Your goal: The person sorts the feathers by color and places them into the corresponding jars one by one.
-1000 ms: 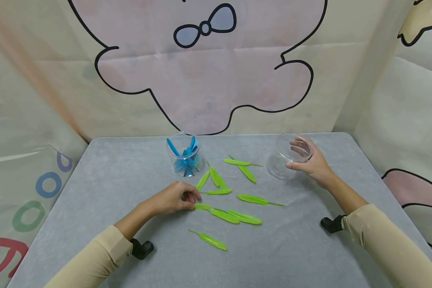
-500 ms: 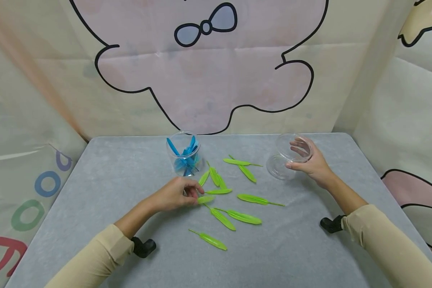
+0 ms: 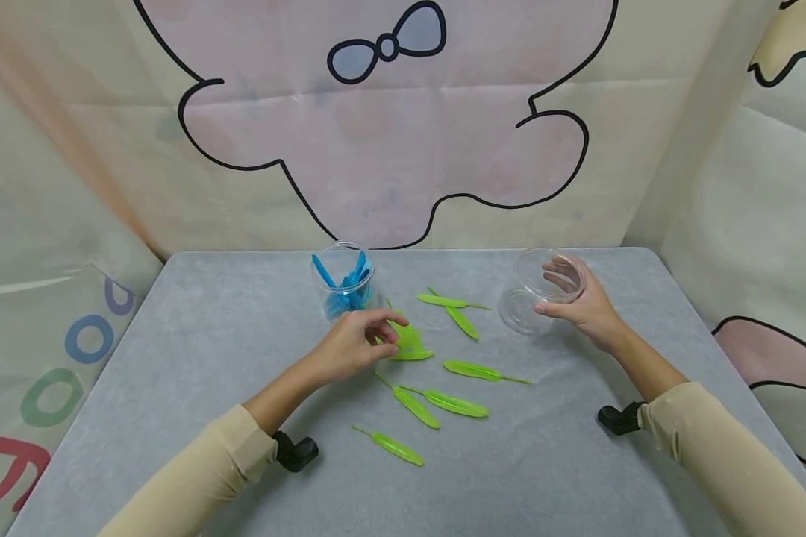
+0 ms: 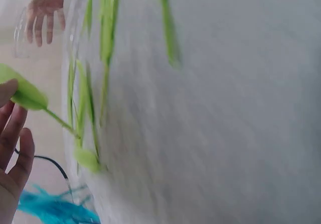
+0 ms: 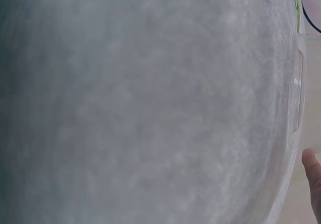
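My left hand [image 3: 354, 341] pinches a green feather [image 4: 31, 94] between thumb and fingers, raised above the table. In the head view this feather blends with the cluster of green feathers [image 3: 411, 347] behind the hand. At the right, my right hand [image 3: 587, 304] grips a clear plastic cup [image 3: 528, 317] that has nothing visible inside; its thumb and fingers lie around the upper side. In the right wrist view only the thumb [image 5: 312, 171] and the cup's edge [image 5: 297, 91] show. A second clear cup [image 3: 325, 287] with blue feathers [image 3: 351, 291] stands behind the left hand.
Several green feathers lie spread on the grey table [image 3: 510, 470]: a crossed pair [image 3: 453, 304], a single one [image 3: 473, 371], two close together [image 3: 443, 405] and one nearest the front [image 3: 396, 450]. A printed cloth backdrop [image 3: 376, 149] rises behind the table.
My left hand has picked up a green feather from the table and moved it up and to the right. A feather beside it turned slightly. The right hand and its cup stay put.
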Available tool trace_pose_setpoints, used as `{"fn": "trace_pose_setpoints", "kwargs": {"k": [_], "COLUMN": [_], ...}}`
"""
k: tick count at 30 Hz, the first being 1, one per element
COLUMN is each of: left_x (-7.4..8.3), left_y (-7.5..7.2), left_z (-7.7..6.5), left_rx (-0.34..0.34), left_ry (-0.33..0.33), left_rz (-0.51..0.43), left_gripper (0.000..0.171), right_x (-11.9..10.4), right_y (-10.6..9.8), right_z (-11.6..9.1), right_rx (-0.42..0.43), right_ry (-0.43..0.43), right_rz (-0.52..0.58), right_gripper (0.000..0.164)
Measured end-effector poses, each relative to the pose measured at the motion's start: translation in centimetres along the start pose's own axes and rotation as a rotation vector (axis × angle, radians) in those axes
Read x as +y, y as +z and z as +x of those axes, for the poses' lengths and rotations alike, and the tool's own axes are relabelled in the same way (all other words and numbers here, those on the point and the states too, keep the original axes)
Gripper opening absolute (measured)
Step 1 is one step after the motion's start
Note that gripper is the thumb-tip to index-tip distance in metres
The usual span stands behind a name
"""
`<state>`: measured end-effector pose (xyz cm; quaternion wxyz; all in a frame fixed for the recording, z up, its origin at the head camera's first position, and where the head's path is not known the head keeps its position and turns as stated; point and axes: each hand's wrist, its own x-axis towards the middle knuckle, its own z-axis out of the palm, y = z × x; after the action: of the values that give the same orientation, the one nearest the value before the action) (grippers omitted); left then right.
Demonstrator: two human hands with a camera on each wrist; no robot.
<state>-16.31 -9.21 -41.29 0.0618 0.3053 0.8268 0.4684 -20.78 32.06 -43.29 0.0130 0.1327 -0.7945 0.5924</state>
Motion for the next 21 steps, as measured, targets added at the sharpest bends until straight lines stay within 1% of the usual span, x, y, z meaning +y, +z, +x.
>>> {"fn": "trace_pose_setpoints", "kwargs": {"k": [3,8,13,18,21], "left_x": [0.6,1.4,1.9,2.5,2.9], "left_y": [0.6,1.6,2.4,3.0,3.3], "left_z": [0.9,2.4,3.8,5.0,5.9], "left_rx": [0.042,0.059,0.069,0.085,0.111], "left_ry": [0.025,0.048,0.042,0.026,0.026], "left_rz": [-0.027,-0.062,-0.061,-0.095,-0.121], "left_gripper": [0.029,0.029,0.029,0.029,0.030], "right_x": [0.0,0.0,0.0,-0.1,-0.1], "right_y": [-0.1,-0.1,-0.1,-0.1,-0.1], "right_z": [0.0,0.0,0.0,0.0,0.0], "right_rx": [0.001,-0.002,-0.009,-0.011,-0.012], "right_ry": [-0.007,-0.005,-0.002,0.000,0.002], "right_rz": [0.011,0.015,0.015,0.010,0.010], "right_gripper": [0.090,0.089,0.088,0.088,0.089]}}
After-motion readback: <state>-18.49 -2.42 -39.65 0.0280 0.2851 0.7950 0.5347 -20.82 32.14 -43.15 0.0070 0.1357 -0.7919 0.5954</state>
